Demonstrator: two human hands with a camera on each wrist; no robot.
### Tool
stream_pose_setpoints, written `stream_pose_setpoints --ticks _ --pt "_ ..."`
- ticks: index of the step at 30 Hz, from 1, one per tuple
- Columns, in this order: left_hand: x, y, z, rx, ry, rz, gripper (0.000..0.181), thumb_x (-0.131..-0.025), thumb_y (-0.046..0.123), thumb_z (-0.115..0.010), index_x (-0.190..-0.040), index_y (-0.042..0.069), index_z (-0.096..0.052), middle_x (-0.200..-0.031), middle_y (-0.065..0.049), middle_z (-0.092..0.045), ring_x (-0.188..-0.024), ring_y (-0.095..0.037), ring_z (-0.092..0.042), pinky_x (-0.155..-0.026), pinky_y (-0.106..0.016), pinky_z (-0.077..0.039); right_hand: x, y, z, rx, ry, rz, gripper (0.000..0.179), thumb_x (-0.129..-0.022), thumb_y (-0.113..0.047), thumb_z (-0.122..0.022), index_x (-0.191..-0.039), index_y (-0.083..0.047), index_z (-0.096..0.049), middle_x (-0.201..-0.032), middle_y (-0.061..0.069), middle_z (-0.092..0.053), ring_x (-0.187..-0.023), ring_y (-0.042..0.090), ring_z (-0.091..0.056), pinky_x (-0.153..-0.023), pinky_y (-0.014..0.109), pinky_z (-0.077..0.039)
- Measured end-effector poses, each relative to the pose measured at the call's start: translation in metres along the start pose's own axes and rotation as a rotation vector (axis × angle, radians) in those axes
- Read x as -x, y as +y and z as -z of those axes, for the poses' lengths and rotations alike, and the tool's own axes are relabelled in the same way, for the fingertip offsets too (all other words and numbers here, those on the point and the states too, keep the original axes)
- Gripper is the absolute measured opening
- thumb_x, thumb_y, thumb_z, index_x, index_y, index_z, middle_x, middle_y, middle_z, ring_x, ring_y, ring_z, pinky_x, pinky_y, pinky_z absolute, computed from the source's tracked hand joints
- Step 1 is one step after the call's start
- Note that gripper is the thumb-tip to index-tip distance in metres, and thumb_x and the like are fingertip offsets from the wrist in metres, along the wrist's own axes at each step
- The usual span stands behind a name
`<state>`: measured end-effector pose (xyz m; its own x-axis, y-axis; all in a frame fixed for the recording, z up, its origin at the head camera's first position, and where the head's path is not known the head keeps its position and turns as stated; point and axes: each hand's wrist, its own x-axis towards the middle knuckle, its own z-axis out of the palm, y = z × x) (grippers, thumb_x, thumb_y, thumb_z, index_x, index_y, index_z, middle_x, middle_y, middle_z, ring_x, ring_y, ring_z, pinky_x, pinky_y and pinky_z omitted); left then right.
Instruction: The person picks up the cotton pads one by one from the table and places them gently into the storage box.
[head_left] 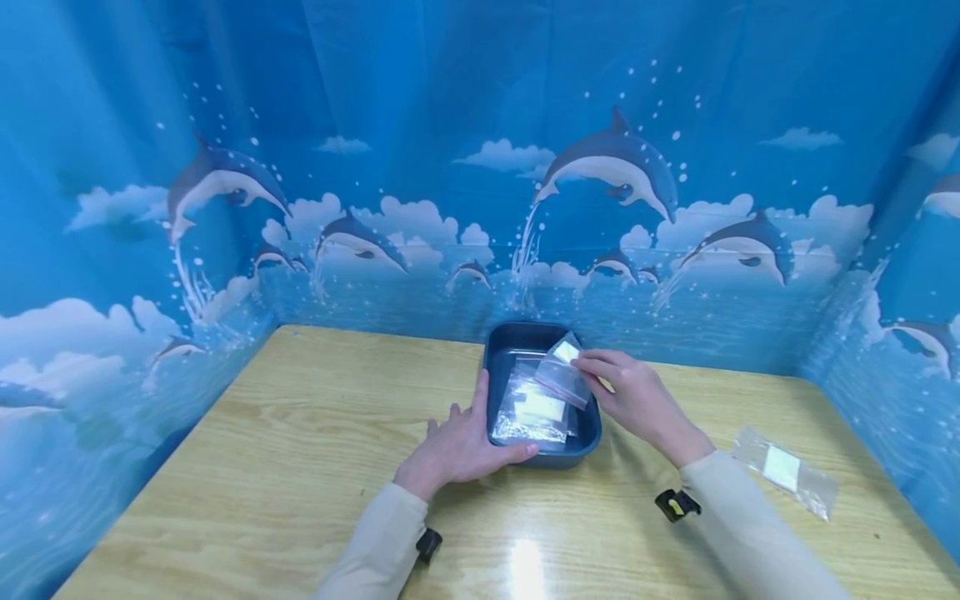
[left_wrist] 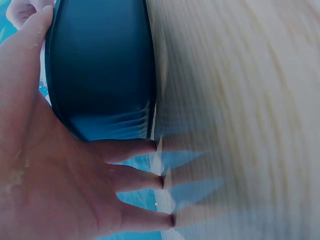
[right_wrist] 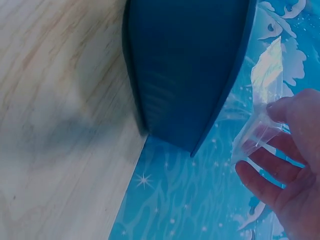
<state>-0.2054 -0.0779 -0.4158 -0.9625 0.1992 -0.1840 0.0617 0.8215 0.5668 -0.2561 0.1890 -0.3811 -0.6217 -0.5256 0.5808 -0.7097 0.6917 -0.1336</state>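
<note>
A dark blue plastic bin [head_left: 492, 333] stands near the table's back edge, with clear zip bags [head_left: 525, 417] holding white pieces lying in it. My left hand [head_left: 459, 446] spreads around its near left corner, thumb at the near rim and index finger along the left side. In the left wrist view the fingers of that hand [left_wrist: 65, 185] are straight, their tips on the tabletop. Thumb and fingers of my right hand [head_left: 633, 396] pinch a small clear zip bag [head_left: 564, 377] over the bin's right side. The right wrist view shows this bag [right_wrist: 267, 80] tilted above the rim.
Another clear bag with a white piece [head_left: 782, 467] lies on the wooden table [head_left: 337, 417] at the right, beside my right forearm. A blue curtain with dolphins [head_left: 420, 250] hangs behind the table and along both sides.
</note>
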Motion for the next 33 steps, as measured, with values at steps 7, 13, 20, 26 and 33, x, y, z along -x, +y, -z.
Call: stream_pose_setpoints --ticks 7,13,20,26,33 --pt "0.000 0.001 0.001 -0.006 0.001 0.001 0.130 -0.079 0.084 -0.061 -0.165 0.019 0.011 -0.161 -0.022 -0.040 -0.149 -0.056 -0.031 -0.118 -0.079 -0.018 -0.007 -0.007 -0.009 -0.019 -0.029 0.024 0.029 -0.089 0.000 -0.076 -0.117 -0.005 -0.076 -0.116 0.015 -0.075 -0.102 0.031 -0.074 -0.083 0.041 -0.063" --pt "0.000 0.002 0.001 -0.003 -0.009 0.012 0.130 -0.078 0.084 -0.061 -0.165 0.021 0.012 -0.162 -0.022 -0.038 -0.149 -0.055 -0.029 -0.118 -0.078 -0.016 -0.011 -0.011 -0.019 -0.031 -0.053 0.030 0.027 -0.090 -0.002 -0.075 -0.118 -0.005 -0.076 -0.117 0.015 -0.075 -0.105 0.031 -0.073 -0.089 0.043 -0.062" --pt "-0.001 0.001 0.001 0.000 -0.013 0.018 0.130 -0.078 0.085 -0.060 -0.165 0.023 0.013 -0.162 -0.021 -0.039 -0.150 -0.055 -0.029 -0.118 -0.079 -0.016 -0.012 -0.014 -0.027 -0.049 -0.084 0.032 0.027 -0.090 -0.003 -0.076 -0.117 -0.005 -0.076 -0.118 0.015 -0.075 -0.105 0.031 -0.074 -0.089 0.041 -0.062" --pt "0.001 0.001 0.003 -0.001 -0.011 0.012 0.130 -0.079 0.085 -0.060 -0.165 0.021 0.013 -0.163 -0.021 -0.038 -0.150 -0.055 -0.029 -0.118 -0.078 -0.017 -0.013 -0.012 -0.031 -0.040 -0.134 0.034 0.027 -0.091 -0.004 -0.075 -0.118 -0.006 -0.076 -0.121 0.016 -0.074 -0.110 0.032 -0.072 -0.092 0.043 -0.061" --pt "0.001 0.001 0.002 -0.004 -0.018 0.003 0.129 -0.079 0.085 -0.059 -0.165 0.020 0.013 -0.163 -0.022 -0.038 -0.149 -0.055 -0.030 -0.118 -0.079 -0.017 -0.013 -0.011 -0.031 -0.080 -0.252 0.002 0.033 -0.095 -0.008 -0.072 -0.128 -0.007 -0.072 -0.137 0.022 -0.065 -0.122 0.038 -0.067 -0.097 0.048 -0.059"
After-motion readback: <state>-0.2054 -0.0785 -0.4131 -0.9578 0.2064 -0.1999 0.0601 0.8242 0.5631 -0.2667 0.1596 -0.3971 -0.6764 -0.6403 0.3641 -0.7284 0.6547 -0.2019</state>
